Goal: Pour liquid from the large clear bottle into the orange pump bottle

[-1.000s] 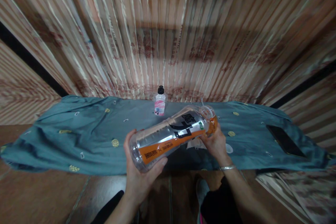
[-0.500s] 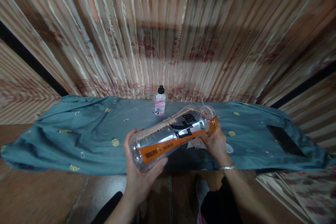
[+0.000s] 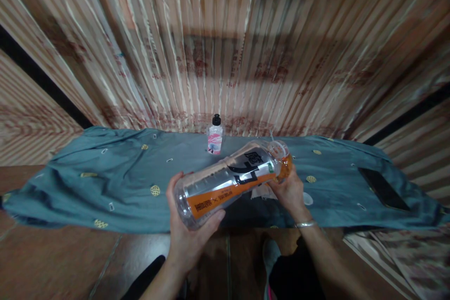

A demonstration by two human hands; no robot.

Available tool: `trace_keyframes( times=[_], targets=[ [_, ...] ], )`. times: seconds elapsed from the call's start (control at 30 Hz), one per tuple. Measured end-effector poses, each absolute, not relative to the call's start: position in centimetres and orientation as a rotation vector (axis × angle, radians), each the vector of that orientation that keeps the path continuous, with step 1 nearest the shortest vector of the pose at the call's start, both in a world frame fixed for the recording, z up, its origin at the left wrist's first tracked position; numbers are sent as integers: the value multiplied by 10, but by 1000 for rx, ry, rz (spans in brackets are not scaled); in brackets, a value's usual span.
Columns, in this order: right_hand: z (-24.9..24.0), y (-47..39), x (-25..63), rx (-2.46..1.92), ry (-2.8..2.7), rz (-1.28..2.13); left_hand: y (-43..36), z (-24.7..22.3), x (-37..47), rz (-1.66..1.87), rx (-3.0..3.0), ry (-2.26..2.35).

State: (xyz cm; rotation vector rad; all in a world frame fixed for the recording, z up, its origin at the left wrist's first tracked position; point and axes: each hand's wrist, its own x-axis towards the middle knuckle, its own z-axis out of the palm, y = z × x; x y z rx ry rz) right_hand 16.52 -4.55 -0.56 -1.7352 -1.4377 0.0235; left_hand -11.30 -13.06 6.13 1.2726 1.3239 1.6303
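Note:
A large clear plastic bottle (image 3: 225,183) with a silver and orange label lies tilted across the middle of the head view, held above the cloth, its base low on the left. My left hand (image 3: 191,229) is closed round the base, thumb along the near side. At the raised neck end, my right hand (image 3: 290,187) grips a see-through orange piece (image 3: 286,166) with a clear rim. Whether that piece is part of the bottle or a separate small container, I cannot tell. Behind stands a small clear bottle (image 3: 214,141) with a pink label and black cap.
Green-blue patterned cloth (image 3: 123,183) covers the low surface. A dark phone (image 3: 383,189) lies at its right. Beneath the large bottle is a crumpled white piece (image 3: 263,192), with a whitish disc (image 3: 307,198) beside my right hand. A striped curtain (image 3: 225,56) hangs close behind.
The large bottle has rolled very slightly, so its label print sits a little differently. Both hands keep the same grip, and the view has shifted a touch.

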Motion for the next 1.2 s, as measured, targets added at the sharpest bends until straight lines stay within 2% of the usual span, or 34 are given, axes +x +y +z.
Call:
trace_keyframes(
  times=[1.2],
  targets=[
    [-8,-45,167,-1748,-1430,36,-131,67,-112,1635,1289,1344]
  ],
)
